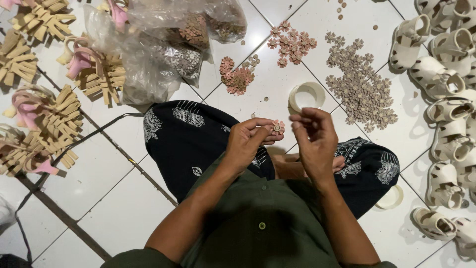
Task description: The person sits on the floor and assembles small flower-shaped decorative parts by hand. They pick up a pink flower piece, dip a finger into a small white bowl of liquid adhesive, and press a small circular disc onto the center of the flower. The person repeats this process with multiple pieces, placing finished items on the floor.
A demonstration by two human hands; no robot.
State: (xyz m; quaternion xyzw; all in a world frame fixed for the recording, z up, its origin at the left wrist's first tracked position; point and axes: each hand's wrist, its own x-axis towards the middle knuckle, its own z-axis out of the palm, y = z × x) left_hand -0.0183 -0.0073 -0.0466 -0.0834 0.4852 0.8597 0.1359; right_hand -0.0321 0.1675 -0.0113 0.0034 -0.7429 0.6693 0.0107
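Observation:
My left hand (pixel 250 136) pinches a small pink flower-shaped ornament (pixel 277 127) with a round centre, held above my crossed legs. My right hand (pixel 315 136) is raised just beside it, fingertips pinched together close to the flower; whether something tiny is between them I cannot tell. On the white tiled floor ahead lie heaps of similar flowers: a beige heap (pixel 362 87), a pink heap (pixel 291 43) and a darker pink cluster (pixel 235 77). A roll of tape (pixel 307 95) lies just beyond my hands.
Several cream children's sandals (pixel 444 94) line the right side. Clear plastic bags (pixel 173 44) of ornaments lie at the top. Tan and pink sandal straps (pixel 44 114) are piled at the left. A second tape ring (pixel 391 197) lies by my right knee. A dark cord (pixel 74 149) crosses the tiles.

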